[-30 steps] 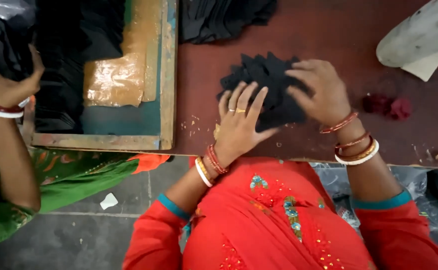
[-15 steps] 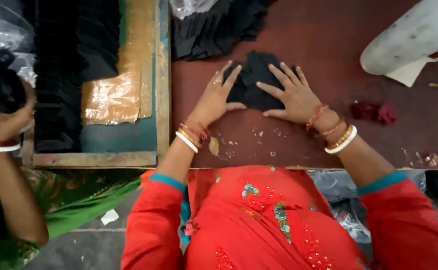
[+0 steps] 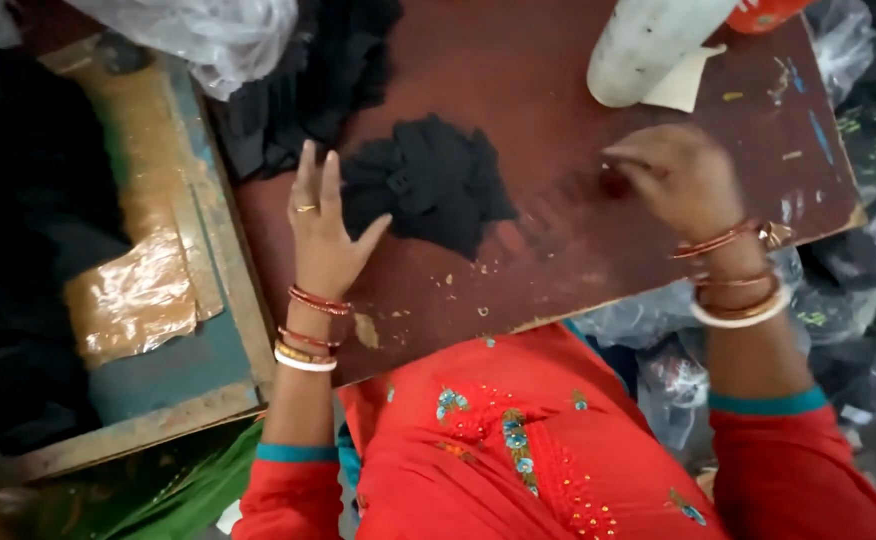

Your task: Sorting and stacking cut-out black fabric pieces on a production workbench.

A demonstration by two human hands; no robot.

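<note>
Flat and open, the left hand (image 3: 326,228) lies palm-down on the dark red board (image 3: 558,130), fingers straight and close together, thumb spread toward the small heap of black cloth pieces (image 3: 426,182); the thumb tip reaches the heap's left edge, and the hand grips nothing. Right hand (image 3: 680,178) is blurred with motion; its fingers are curled and drawn together over a small dark red scrap (image 3: 614,184) on the board, but whether they actually pinch it cannot be told.

Half a second earlier both hands pressed on the black heap, one on each side. Now the left hand has slipped off to the heap's left side, and the right hand has left the heap altogether and crossed to the red scrap, well apart from the black cloth. The heap itself stays near the middle of the board, looser and uncovered.

Bangles ring both wrists, and a ring sits on a left finger. Behind the heap, more black fabric (image 3: 308,80) is piled at the board's far edge, with crumpled clear plastic (image 3: 198,30) above it. A white cylinder (image 3: 653,45) lies at the far right of the board beside a pale paper scrap (image 3: 686,88). Left of the board stands a wooden tray (image 3: 243,300) holding black cloth and a patch of shiny brown tape (image 3: 138,300). The other person's hand seen earlier at the left is out of view now.
</note>
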